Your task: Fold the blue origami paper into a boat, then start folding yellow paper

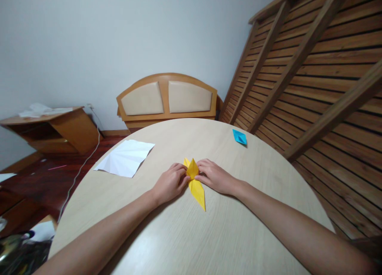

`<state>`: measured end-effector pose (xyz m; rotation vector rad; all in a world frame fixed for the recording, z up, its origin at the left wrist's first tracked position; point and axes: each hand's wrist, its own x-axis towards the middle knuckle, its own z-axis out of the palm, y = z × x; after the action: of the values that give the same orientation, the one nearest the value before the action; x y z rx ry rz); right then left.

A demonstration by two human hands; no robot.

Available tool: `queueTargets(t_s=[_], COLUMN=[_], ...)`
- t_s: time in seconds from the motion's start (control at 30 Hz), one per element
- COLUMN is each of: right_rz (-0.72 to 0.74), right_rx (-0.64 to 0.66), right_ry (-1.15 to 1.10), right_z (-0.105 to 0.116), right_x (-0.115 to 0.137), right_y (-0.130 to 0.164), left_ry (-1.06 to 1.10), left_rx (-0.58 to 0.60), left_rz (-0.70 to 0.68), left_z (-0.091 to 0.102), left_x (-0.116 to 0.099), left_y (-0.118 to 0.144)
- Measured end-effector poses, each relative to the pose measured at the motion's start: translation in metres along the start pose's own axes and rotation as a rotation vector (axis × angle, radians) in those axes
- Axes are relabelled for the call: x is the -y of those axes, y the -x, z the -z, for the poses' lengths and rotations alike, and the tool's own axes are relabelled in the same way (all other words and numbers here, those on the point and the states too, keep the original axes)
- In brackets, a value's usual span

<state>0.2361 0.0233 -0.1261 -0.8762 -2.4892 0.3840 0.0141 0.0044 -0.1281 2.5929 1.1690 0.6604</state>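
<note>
A folded yellow origami paper (197, 191) rests at the middle of the round table (209, 235), its long point aimed toward me and shorter points rising at the far end. My left hand (172, 181) pinches its left side with thumb and fingers. On the opposite side, my right hand (217, 176) grips the paper's right edge, fingers bent. Both hands are closed on the same piece, close together near its middle. Some fingertips are hidden behind the folds.
A creased white paper sheet (127, 157) lies at the table's left edge. Toward the far right sits a blue folded paper (239, 137). Beyond are a headboard (165, 118), a slatted wooden panel (298, 80) and a low cabinet (73, 128) with papers on top.
</note>
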Motion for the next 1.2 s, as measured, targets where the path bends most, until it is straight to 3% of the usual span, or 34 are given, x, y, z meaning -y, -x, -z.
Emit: queueTargets(t_s=[0.83, 1.2], right_rz=[-0.114, -0.037], right_rx=[-0.082, 0.017], right_ry=[-0.019, -0.119], right_z=[-0.012, -0.002], right_x=[0.000, -0.012], right_y=[-0.008, 0.003], left_ry=[0.143, 0.137], left_rx=[-0.093, -0.089], left_rz=[0.218, 0.233], left_z=[-0.004, -0.003], left_x=[0.006, 0.005], left_y=[-0.008, -0.006])
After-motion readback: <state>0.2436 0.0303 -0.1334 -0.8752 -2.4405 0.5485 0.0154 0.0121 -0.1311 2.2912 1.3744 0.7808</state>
